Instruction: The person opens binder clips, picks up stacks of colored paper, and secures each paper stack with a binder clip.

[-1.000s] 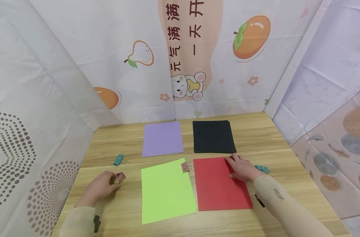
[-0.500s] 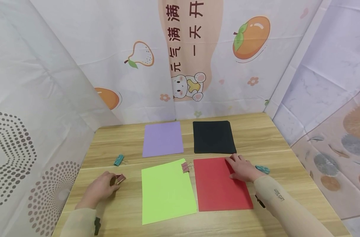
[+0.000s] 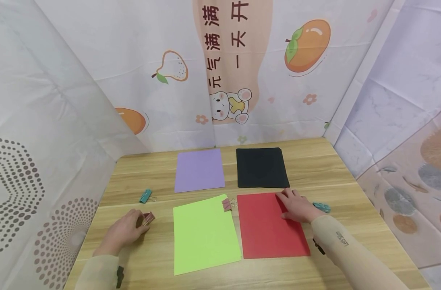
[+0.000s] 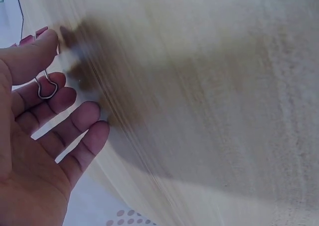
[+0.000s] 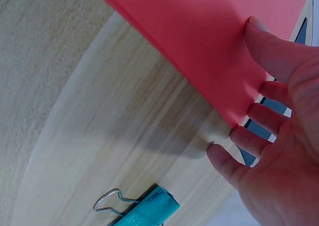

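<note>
My left hand (image 3: 124, 228) pinches a dark pink binder clip (image 3: 148, 218) between thumb and forefinger, close over the table's left side. In the left wrist view, the clip's wire handle (image 4: 47, 90) pokes out below the thumb, while the other fingers are loosely bent. My right hand (image 3: 296, 206) lies at the far right corner of a stack of red paper (image 3: 269, 229). Its thumb rests on the top sheet and its relaxed fingers reach the edge, as the right wrist view shows. Beside that hand is a teal binder clip (image 5: 149, 208).
Lime green paper (image 3: 206, 237) lies left of the red stack, with another pink binder clip (image 3: 226, 204) at its upper right corner. Behind them are purple paper (image 3: 199, 170) and black paper (image 3: 261, 167). A second teal clip (image 3: 145, 195) lies at left on the wooden table (image 3: 151, 262).
The pink binder clip in my left hand has tilted slightly between the fingers. My right hand stays at the red paper's corner.
</note>
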Motion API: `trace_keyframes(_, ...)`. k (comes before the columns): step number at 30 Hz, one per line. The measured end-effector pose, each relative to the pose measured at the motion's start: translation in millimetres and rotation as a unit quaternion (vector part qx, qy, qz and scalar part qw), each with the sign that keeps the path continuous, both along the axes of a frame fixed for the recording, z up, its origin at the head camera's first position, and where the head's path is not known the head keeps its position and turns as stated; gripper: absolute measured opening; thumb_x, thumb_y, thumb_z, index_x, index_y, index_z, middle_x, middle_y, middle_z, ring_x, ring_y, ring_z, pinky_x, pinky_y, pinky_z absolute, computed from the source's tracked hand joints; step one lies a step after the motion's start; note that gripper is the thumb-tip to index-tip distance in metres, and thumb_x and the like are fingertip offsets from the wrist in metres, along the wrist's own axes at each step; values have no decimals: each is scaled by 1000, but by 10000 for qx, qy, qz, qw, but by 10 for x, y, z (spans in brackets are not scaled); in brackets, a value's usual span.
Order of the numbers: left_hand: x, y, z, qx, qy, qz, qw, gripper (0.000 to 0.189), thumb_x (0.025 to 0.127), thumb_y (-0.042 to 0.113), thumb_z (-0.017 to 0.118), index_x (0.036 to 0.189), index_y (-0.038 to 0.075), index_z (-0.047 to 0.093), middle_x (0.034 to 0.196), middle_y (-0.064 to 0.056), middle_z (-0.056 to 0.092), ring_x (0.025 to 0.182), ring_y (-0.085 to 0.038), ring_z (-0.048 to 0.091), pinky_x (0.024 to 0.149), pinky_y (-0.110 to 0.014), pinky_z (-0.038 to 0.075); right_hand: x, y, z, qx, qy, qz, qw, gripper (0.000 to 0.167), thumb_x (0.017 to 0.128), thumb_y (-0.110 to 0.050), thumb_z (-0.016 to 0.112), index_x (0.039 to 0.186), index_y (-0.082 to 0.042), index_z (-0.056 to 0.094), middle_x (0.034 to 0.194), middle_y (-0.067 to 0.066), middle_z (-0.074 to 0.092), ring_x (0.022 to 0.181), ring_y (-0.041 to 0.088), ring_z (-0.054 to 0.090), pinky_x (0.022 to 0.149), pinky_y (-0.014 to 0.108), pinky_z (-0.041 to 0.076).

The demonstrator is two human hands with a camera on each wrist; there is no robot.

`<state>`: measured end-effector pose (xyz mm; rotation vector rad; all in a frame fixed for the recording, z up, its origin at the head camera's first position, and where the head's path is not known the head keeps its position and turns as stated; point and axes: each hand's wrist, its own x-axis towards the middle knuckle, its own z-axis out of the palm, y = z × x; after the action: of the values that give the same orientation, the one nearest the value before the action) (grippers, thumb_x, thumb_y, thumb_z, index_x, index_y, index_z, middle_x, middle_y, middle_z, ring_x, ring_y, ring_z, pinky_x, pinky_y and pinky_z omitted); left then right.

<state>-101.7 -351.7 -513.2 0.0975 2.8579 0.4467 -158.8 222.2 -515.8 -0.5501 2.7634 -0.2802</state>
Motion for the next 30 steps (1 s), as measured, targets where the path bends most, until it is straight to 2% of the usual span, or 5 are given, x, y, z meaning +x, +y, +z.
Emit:
trace_keyframes(10,5,9,-17,34,-70,134,9999,27,94,32,73,92,12,54,82,-1,52,69,-19,47,57,-34,36,-5,-6,-13,-36,-68,-78,9999,82,79,-25,89,146,-2,48,135,21,47,124,42,45,99,65,47)
trace_keyframes(21,1,0,-17,86,156,117,9998,25,93,32,74,93,13,58,81,0,56,70,-18,50,59,-35,40,0,-3,-13,-68,-90,-67,9999,81,80,-25,88,146,-2,48,136,21,47,125,42,44,99,65,46)
trace_keyframes(30,-32,35,15,96,338,-1,9994,31,93,39,74,97,11,64,82,1,58,71,-17,50,59,-35,42,0,-4,-10,-63,-176,-127,9997,84,78,-24,90,147,-3,47,136,21,47,125,42,44,98,66,47)
